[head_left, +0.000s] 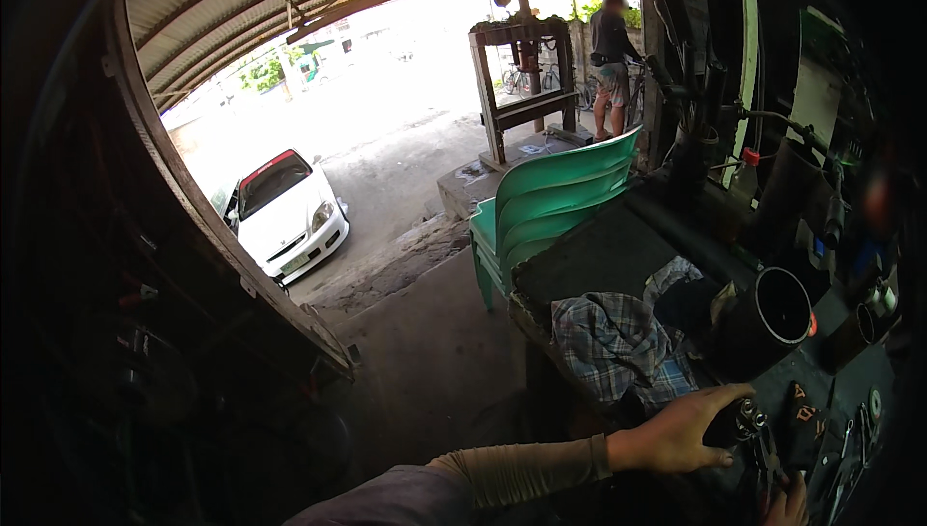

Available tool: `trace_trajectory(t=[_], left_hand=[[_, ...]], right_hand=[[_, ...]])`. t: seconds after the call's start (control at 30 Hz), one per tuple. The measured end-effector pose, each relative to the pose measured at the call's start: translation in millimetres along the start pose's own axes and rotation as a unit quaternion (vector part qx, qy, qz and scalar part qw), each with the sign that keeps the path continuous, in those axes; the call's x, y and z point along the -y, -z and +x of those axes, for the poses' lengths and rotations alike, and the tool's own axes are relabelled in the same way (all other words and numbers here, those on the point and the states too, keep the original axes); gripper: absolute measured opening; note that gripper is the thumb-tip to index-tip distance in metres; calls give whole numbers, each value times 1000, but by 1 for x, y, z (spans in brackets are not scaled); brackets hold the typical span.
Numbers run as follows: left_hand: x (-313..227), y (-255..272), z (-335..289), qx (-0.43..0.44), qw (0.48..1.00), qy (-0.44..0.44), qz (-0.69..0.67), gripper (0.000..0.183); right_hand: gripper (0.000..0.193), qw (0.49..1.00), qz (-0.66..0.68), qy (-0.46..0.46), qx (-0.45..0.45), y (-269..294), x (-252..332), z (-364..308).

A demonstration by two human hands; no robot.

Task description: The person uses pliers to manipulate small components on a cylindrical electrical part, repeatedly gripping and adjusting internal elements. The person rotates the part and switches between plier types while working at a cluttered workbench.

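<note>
My left hand (671,434) reaches in from the lower edge under a long brown sleeve, thumb and forefinger curved around a dark part with shiny round metal ends (751,416). Just below that part, a pair of pliers (769,456) points up toward it. My right hand (792,503) shows only partly at the lower edge, its fingers closed on the pliers' handles. Shadow hides most of the dark part and the rest of my right hand. Several metal hand tools (848,458) lie on the dark bench to the right, beside a black pouch with orange marks (803,420).
A crumpled plaid cloth (608,338) and a dark open cylinder (780,306) sit on the bench (579,260). Stacked green chairs (560,199) stand behind it. Farther off are a press frame (492,101), a person (610,57) beside a bicycle, and a white car (290,217).
</note>
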State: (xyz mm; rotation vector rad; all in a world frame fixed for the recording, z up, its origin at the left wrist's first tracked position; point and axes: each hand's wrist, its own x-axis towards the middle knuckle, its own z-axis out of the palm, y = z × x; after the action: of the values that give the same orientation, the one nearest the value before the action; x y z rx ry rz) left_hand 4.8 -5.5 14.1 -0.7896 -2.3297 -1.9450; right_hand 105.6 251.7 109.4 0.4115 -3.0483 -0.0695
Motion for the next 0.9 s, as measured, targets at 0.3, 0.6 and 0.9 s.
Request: trace_trajectory(t=[0.3,0.6,0.9], left_hand=[[-15,28,18,-14,999,-44,19,92],[-14,-2,10,-14,997,51,57,91],[3,-3,0,-135,979,-106,114,68]], right_hand=[[32,996,-2,-3,-91,-42,-22,4],[37,997,9,-16,-75,-10,0,11],[51,995,-33,-19,-96,-13,13,-1]])
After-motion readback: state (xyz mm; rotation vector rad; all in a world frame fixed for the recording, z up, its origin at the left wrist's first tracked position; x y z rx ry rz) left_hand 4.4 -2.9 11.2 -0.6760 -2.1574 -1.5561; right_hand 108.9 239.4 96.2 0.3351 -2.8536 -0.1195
